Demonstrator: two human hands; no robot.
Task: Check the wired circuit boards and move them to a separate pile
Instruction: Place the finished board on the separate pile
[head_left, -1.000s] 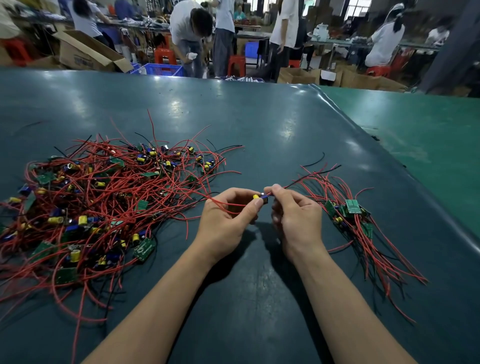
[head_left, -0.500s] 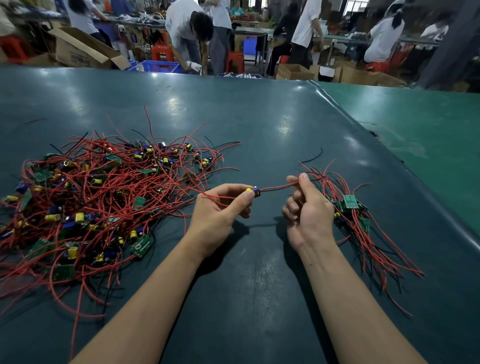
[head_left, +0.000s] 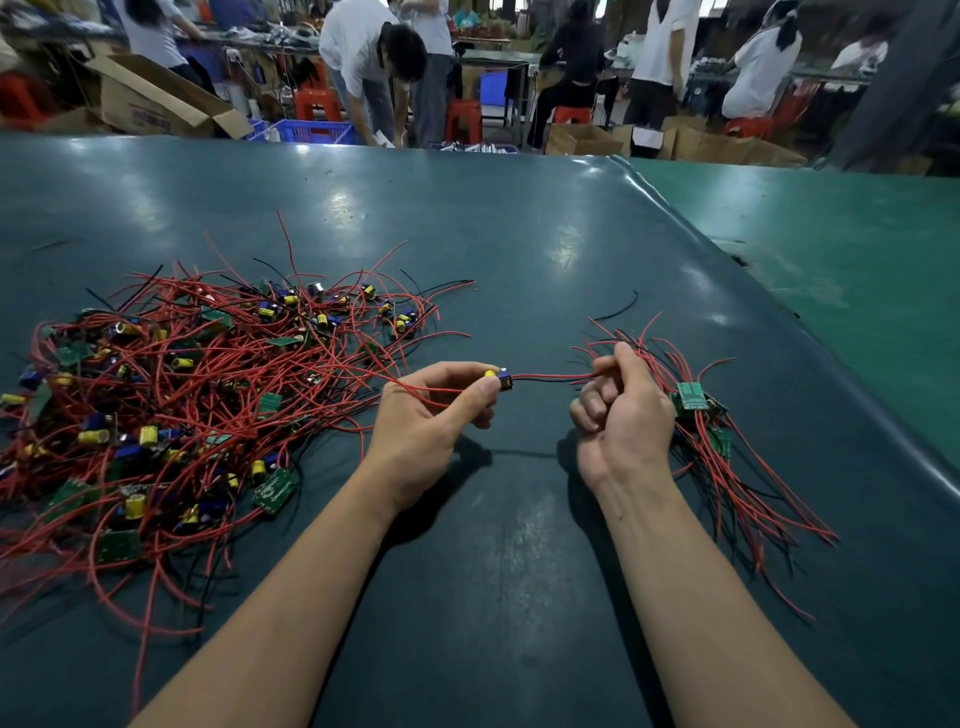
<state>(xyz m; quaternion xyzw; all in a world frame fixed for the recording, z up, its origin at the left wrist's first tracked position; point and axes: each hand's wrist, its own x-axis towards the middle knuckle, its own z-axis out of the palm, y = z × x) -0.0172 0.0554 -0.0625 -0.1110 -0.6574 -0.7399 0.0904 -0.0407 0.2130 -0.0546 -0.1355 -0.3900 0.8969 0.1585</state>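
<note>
A person's two bare forearms reach forward over a dark teal table (head_left: 519, 249), seen from a camera on their head.

The left hand (head_left: 431, 415) pinches a small wired circuit board (head_left: 500, 378) between thumb and forefinger, the other fingers curled under. The board carries a yellow capacitor and a dark blue part, and it is held above the table, between the two hands. A red lead loops back from it under the left hand.

From the board's right side a red wire and a black wire (head_left: 550, 378) run straight across to the right hand (head_left: 621, 415). That hand grips the far ends of these wires between thumb and curled fingers — the strands look taut between the two hands.

To the left lies a large tangled pile (head_left: 182, 395) of wired boards: many red and some black leads, small green boards, yellow capacitors and blue parts, spread loosely over the table.

To the right, just beyond the right hand, lies a smaller pile (head_left: 722, 441) of the same boards, its red leads fanning toward the near right. A green board sits on top of it.

A brighter green surface (head_left: 841, 260) adjoins the table on the right. In the background, several people stand or bend at workbenches, among cardboard boxes (head_left: 150, 109), red stools (head_left: 462, 122) and a blue crate (head_left: 314, 132).
</note>
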